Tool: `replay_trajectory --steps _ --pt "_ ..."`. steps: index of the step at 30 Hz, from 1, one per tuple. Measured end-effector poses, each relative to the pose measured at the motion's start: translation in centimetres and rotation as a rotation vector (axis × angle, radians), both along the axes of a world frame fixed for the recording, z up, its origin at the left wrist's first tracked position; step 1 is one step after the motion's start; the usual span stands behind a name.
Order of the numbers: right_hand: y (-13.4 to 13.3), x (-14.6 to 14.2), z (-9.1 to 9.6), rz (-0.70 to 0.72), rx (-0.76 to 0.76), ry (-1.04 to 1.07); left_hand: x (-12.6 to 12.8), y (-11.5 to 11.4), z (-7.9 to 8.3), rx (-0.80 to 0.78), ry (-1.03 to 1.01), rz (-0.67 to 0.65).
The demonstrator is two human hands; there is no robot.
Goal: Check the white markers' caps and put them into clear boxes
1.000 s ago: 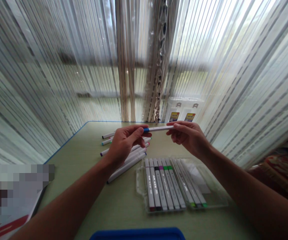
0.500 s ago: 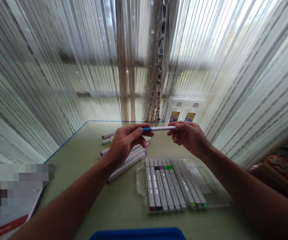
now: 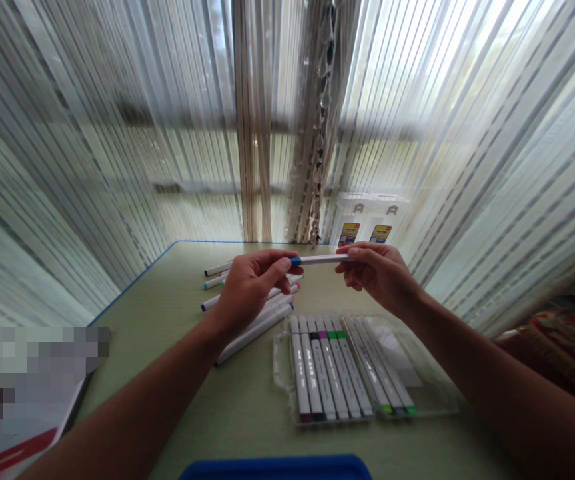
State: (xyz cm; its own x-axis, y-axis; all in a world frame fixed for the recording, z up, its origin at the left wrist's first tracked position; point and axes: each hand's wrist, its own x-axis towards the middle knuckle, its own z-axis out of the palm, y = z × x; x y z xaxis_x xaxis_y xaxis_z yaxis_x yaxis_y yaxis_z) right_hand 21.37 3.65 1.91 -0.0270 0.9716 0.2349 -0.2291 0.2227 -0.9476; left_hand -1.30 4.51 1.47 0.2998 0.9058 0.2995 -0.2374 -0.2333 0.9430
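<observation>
A white marker (image 3: 324, 259) with a blue section near one end is held level above the table between both hands. My left hand (image 3: 254, 283) pinches its blue end, thumb along the side. At the other end, the fingertips of my right hand (image 3: 374, 267) are closed on the white barrel. Below sits an open clear plastic case (image 3: 281, 363) with several white markers (image 3: 330, 373) standing in rows, some with black, purple or green bands. Several loose white markers (image 3: 257, 330) lie on the table, partly hidden behind my left hand and forearm.
The pale green table (image 3: 137, 327) has a blue edge. A clear case with yellow labels (image 3: 364, 220) stands at the back by the striped string curtains (image 3: 182, 120). A blue object's rim (image 3: 274, 467) shows at the front. A partly blurred item (image 3: 22, 400) lies at left.
My left thumb and fingers have slid slightly right along the marker, so less of the blue section shows. My right hand holds nearly the same position.
</observation>
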Motion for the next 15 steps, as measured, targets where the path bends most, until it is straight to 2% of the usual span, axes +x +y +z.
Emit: replay_trajectory --steps 9,15 --pt "-0.5 -0.4 -0.6 0.068 0.088 -0.196 0.1 0.2 -0.4 0.035 0.092 0.007" --pt "-1.5 -1.3 0.1 0.081 0.126 -0.376 0.2 -0.2 -0.4 0.087 0.195 -0.034"
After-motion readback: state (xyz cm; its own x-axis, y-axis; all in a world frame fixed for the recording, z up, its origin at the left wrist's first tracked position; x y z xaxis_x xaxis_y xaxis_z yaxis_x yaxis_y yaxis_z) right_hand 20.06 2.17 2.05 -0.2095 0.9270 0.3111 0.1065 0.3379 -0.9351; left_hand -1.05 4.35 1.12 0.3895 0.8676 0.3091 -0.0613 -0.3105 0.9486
